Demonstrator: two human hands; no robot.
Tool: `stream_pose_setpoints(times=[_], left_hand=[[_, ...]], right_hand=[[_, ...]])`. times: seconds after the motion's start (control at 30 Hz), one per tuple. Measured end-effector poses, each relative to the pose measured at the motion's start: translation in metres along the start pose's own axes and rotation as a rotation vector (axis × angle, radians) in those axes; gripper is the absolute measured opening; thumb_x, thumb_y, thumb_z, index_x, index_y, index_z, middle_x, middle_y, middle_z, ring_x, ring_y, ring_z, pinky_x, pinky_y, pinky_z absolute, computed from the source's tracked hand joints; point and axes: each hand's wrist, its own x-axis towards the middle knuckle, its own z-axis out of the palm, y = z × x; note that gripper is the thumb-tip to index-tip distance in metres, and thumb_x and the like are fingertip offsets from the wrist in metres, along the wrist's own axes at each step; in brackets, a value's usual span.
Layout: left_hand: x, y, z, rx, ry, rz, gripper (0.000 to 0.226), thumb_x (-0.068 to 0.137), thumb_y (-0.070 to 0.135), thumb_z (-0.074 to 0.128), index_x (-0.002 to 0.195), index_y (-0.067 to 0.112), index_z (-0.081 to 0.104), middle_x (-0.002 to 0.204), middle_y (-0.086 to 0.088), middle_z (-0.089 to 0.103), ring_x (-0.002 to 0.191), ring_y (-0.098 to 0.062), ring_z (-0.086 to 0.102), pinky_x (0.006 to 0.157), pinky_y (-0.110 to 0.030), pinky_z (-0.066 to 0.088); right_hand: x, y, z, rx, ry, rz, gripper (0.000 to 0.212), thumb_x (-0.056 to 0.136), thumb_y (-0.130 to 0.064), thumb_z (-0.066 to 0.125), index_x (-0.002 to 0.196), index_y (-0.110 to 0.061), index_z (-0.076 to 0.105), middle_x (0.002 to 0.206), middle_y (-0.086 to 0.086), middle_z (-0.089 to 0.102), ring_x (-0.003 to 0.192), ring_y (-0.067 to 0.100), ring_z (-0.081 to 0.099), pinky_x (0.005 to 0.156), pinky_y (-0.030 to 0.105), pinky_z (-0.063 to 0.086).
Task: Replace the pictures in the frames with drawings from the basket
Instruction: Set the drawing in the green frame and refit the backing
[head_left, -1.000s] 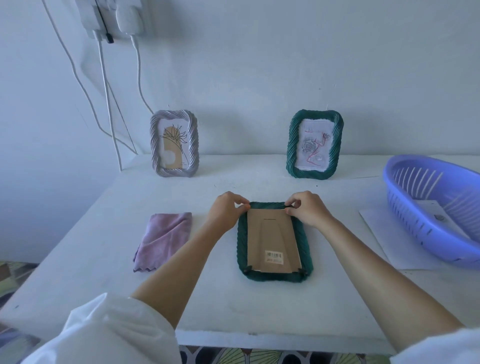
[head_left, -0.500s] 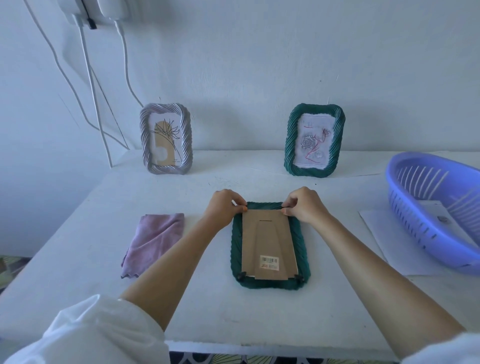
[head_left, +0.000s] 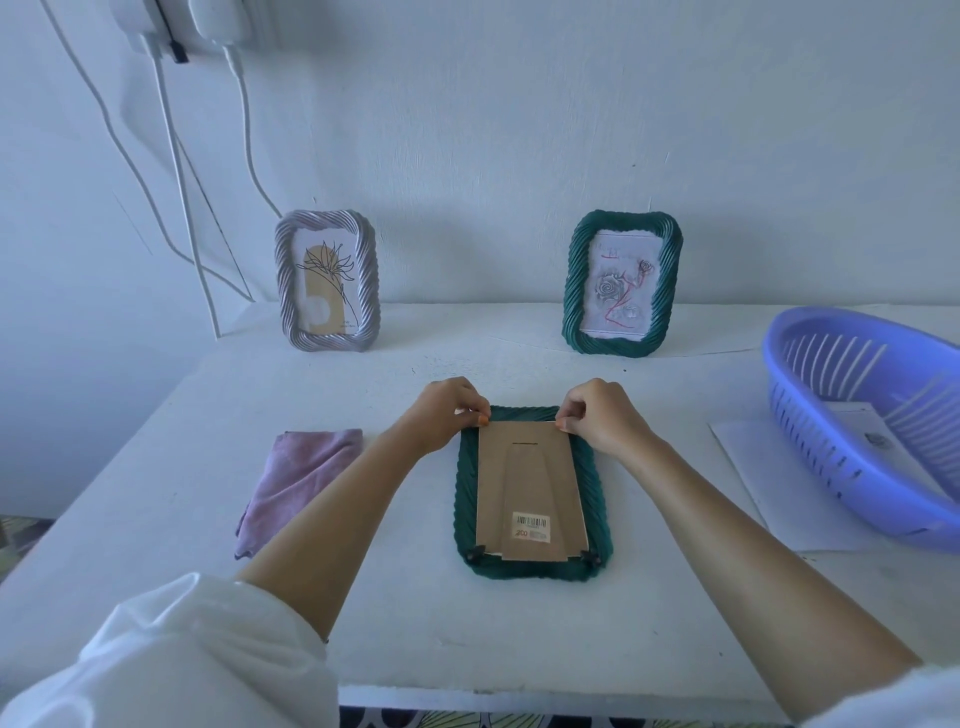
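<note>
A: Where's the frame?
B: green frame (head_left: 466, 496) face-down, centre near; cardboard backing (head_left: 530, 478) on it. left hand (head_left: 447, 415) and right hand (head_left: 597, 418) each pinch a far corner of the backing
A: Progress?
B: Early, I'd guess. standing green frame (head_left: 622, 283) far right may be done, silver frame (head_left: 327, 280) far left untouched, drawing (head_left: 878, 439) waiting in basket (head_left: 802, 415)

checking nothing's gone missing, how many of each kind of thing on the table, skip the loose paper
green frames: 2, one standing, one face down
silver frame: 1
purple cloth: 1
blue basket: 1
total: 5
</note>
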Motion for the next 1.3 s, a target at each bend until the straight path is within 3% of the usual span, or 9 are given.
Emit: stream_pose_setpoints(times=[0.2, 0.37, 0.5, 0.63, 0.83, 0.93, 1.07, 1.17, 1.3], left_hand=[[-0.002, -0.003, -0.007, 0.012, -0.053, 0.029, 0.02, 0.089, 0.017, 0.061, 0.106, 0.011, 0.07, 0.108, -0.004, 0.06, 0.096, -0.011, 0.05, 0.085, -0.02, 0.035], [-0.005, -0.005, -0.007, 0.003, -0.029, 0.05, 0.019, 0.085, 0.012, 0.065, 0.103, 0.01, 0.072, 0.105, -0.004, 0.064, 0.092, -0.009, 0.053, 0.078, -0.008, 0.037], [-0.003, -0.002, -0.008, -0.008, -0.028, 0.033, 0.015, 0.084, 0.008, 0.066, 0.098, 0.008, 0.072, 0.105, -0.007, 0.065, 0.091, -0.011, 0.054, 0.083, -0.016, 0.038], [-0.004, -0.001, -0.008, -0.001, -0.022, 0.032, 0.014, 0.084, 0.009, 0.066, 0.097, 0.008, 0.073, 0.105, -0.007, 0.065, 0.091, -0.01, 0.053, 0.08, -0.012, 0.037], [-0.014, 0.004, -0.003, -0.007, 0.042, -0.025, 0.023, 0.088, 0.012, 0.061, 0.11, 0.011, 0.068, 0.113, -0.008, 0.064, 0.094, -0.014, 0.054, 0.083, -0.021, 0.039], [-0.025, 0.008, 0.004, -0.094, 0.173, -0.177, 0.035, 0.088, 0.016, 0.062, 0.123, 0.014, 0.059, 0.114, -0.009, 0.06, 0.088, -0.018, 0.055, 0.079, -0.028, 0.046], [-0.045, 0.012, 0.012, -0.198, 0.194, -0.341, 0.03, 0.086, 0.012, 0.064, 0.116, 0.011, 0.062, 0.097, -0.01, 0.061, 0.064, -0.018, 0.057, 0.063, -0.027, 0.049], [-0.056, 0.017, 0.018, -0.243, 0.169, -0.4, 0.025, 0.083, 0.007, 0.066, 0.109, 0.006, 0.065, 0.086, -0.01, 0.062, 0.063, -0.021, 0.058, 0.071, -0.034, 0.053], [-0.066, 0.023, 0.025, -0.248, 0.2, -0.419, 0.026, 0.081, 0.001, 0.066, 0.107, 0.0, 0.067, 0.098, -0.019, 0.066, 0.079, -0.028, 0.059, 0.084, -0.041, 0.055]], right_hand=[[-0.006, -0.001, -0.009, 0.001, -0.058, -0.035, 0.01, 0.082, -0.009, 0.067, 0.088, -0.002, 0.072, 0.094, 0.013, 0.071, 0.076, 0.014, 0.055, 0.067, 0.022, 0.041], [-0.006, -0.002, -0.014, 0.001, -0.111, -0.049, 0.019, 0.08, -0.008, 0.071, 0.098, -0.004, 0.072, 0.097, 0.01, 0.07, 0.064, -0.002, 0.049, 0.056, 0.007, 0.034], [-0.005, -0.002, -0.013, 0.015, -0.108, -0.043, 0.015, 0.079, -0.006, 0.071, 0.093, -0.003, 0.073, 0.094, 0.012, 0.071, 0.065, 0.003, 0.051, 0.057, 0.009, 0.037], [-0.005, 0.0, -0.012, 0.025, -0.102, -0.045, 0.014, 0.079, -0.006, 0.071, 0.092, -0.002, 0.073, 0.094, 0.014, 0.071, 0.064, 0.002, 0.05, 0.058, 0.01, 0.037], [-0.01, 0.002, -0.011, 0.082, -0.092, -0.037, 0.021, 0.08, -0.006, 0.07, 0.101, -0.004, 0.071, 0.098, 0.01, 0.069, 0.07, 0.006, 0.054, 0.06, 0.012, 0.038], [-0.019, 0.011, -0.013, 0.209, -0.038, 0.029, 0.032, 0.08, -0.006, 0.069, 0.112, -0.01, 0.066, 0.096, 0.006, 0.061, 0.082, 0.015, 0.057, 0.066, 0.021, 0.04], [-0.035, 0.023, -0.013, 0.312, 0.006, 0.133, 0.028, 0.079, -0.002, 0.068, 0.106, -0.011, 0.068, 0.079, 0.004, 0.062, 0.078, 0.019, 0.057, 0.072, 0.026, 0.044], [-0.05, 0.022, -0.011, 0.388, -0.068, 0.19, 0.024, 0.078, 0.0, 0.068, 0.101, -0.007, 0.069, 0.069, 0.002, 0.057, 0.064, 0.019, 0.055, 0.065, 0.028, 0.049], [-0.065, 0.017, -0.009, 0.411, -0.089, 0.187, 0.027, 0.078, 0.004, 0.067, 0.103, -0.005, 0.068, 0.071, 0.001, 0.052, 0.065, 0.014, 0.052, 0.058, 0.02, 0.045]])
